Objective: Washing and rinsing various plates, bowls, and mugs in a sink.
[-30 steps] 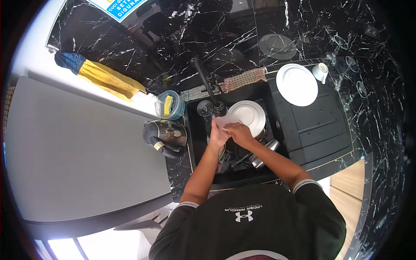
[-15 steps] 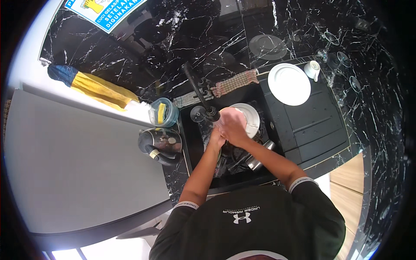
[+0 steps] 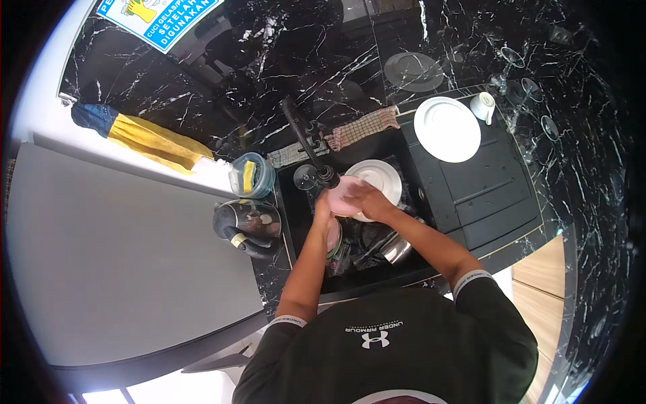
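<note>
While our left hand (image 3: 323, 205) grips the pink dish (image 3: 342, 196) by its left edge, our right hand (image 3: 369, 200) lies over its face, grip unclear to us; black faucet (image 3: 328, 176) just beyond left hand, white plate (image 3: 385, 176) behind right

I have a black, white-veined counter (image 3: 579, 182) with a black sink (image 3: 405, 158) let into it; I read hours from the sink's middle. At 9 stands a clear-bodied jug (image 3: 260, 219) with a black handle, at 10 a clear tub (image 3: 268, 182). A checked cloth (image 3: 363, 129) lies at 12. The drainboard (image 3: 491, 183), around 3, carries a large white plate (image 3: 447, 129) and a white cup (image 3: 482, 106) toward 2. Inside the sink I see a rimmed plate (image 3: 375, 177) at 1, a metal vessel (image 3: 397, 249) near 5.
</note>
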Demonstrator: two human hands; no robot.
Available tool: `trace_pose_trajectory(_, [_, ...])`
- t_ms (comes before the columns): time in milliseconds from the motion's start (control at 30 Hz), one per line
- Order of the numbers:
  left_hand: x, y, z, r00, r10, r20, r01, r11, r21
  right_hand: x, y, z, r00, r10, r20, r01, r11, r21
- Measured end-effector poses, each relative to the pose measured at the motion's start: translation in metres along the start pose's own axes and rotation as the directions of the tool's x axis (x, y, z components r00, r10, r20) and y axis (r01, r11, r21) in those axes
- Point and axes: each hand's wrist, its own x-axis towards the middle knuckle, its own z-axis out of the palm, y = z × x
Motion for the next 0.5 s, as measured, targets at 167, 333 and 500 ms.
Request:
trace_pose_trajectory(167, [-0.035,0.017,-0.007,0.975,-0.212,0.061,0.211,0.977,0.021,0.024,-0.001,-0.004,0.941,0.091,0.325,-0.191,0.938,0.289])
trace_pose_trajectory(333, [-0.047,-0.048,-0.063,0.979,0.031,-0.202,0.101,0.788,0.608,0.051,0.01,0.05,0.802,0.393,0.45,-0.575,0.711,0.405])
trace_pose_trajectory(500, [-0.058,-0.106,-0.1,0.926,0.359,0.116,-0.246,0.342,0.907,0.074,-0.016,0.026,0.788,0.421,0.449,-0.6,0.362,0.714])
